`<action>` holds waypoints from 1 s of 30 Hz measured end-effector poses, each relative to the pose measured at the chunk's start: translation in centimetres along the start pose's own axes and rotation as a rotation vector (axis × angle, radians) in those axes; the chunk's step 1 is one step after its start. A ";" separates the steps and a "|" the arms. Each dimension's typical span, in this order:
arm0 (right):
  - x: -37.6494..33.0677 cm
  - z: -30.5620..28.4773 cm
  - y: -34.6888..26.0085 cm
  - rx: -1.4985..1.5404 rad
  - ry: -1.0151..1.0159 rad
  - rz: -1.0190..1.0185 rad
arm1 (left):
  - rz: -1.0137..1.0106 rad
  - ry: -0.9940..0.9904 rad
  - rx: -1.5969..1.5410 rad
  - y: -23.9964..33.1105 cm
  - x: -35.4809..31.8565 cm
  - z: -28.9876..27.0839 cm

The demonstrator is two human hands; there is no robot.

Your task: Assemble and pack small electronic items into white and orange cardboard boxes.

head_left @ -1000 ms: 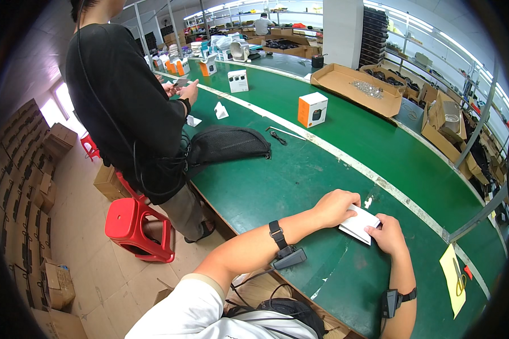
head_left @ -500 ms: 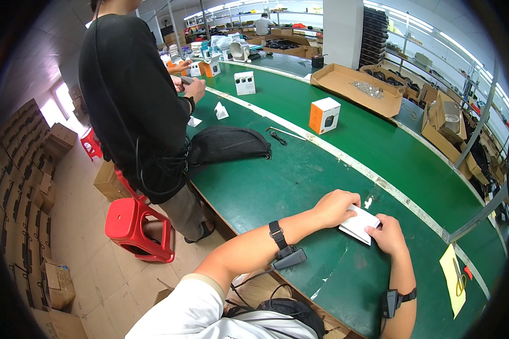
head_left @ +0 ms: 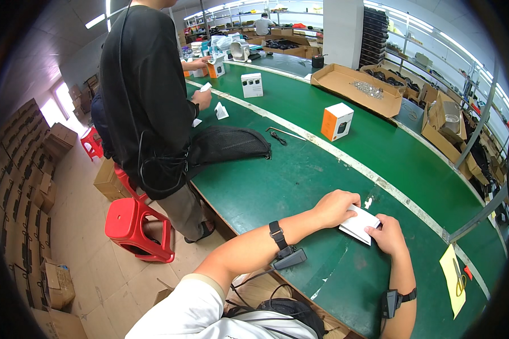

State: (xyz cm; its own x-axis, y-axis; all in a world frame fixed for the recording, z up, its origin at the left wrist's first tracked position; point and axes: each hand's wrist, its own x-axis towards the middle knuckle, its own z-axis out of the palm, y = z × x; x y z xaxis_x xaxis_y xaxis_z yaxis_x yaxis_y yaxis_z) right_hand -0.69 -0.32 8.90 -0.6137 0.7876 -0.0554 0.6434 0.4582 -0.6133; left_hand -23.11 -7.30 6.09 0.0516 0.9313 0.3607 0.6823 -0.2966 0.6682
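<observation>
Both of my hands are closed on a folded white card [head_left: 358, 224] just above the green worktop, near its front right part. My left hand [head_left: 337, 208] grips its upper left edge, thumb bent over the top. On the right edge, my right hand [head_left: 389, 234] pinches it with the thumb lying on the white face. The card looks layered, with a fold along its lower left side; its underside is hidden. Beyond the card, a small torn white patch [head_left: 369, 202] marks the worktop.
An orange-and-white box [head_left: 337, 122] and a white box [head_left: 253, 85] stand on the green conveyor belt [head_left: 300, 107]. A person in black [head_left: 147, 85] stands at left beside a black mesh bag [head_left: 229, 144] and a red stool [head_left: 131, 220]. Scissors [head_left: 461, 282] lie on yellow paper at right.
Both boxes on the belt have shifted to the right. The person in black has leaned right, now with a white piece in one hand and the other at an orange-and-white box. My hands look unmoved.
</observation>
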 end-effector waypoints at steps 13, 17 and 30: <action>0.2 0.0 -0.4 -0.020 -0.005 0.009 | 0.010 0.006 -0.004 -0.2 0.0 -0.4; 0.3 0.2 -0.5 -0.010 -0.004 0.013 | 0.006 0.007 -0.006 -0.2 -0.1 -0.6; 0.3 0.3 -0.7 -0.003 -0.002 0.001 | 0.014 0.009 -0.001 -0.4 -0.1 -0.8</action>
State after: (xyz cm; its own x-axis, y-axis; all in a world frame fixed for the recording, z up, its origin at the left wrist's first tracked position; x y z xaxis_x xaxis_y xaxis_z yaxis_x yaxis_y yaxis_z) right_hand -1.49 -0.51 9.06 -0.6138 0.7874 -0.0575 0.6456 0.4586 -0.6106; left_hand -23.98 -7.45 6.24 0.0543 0.9251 0.3759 0.6809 -0.3096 0.6637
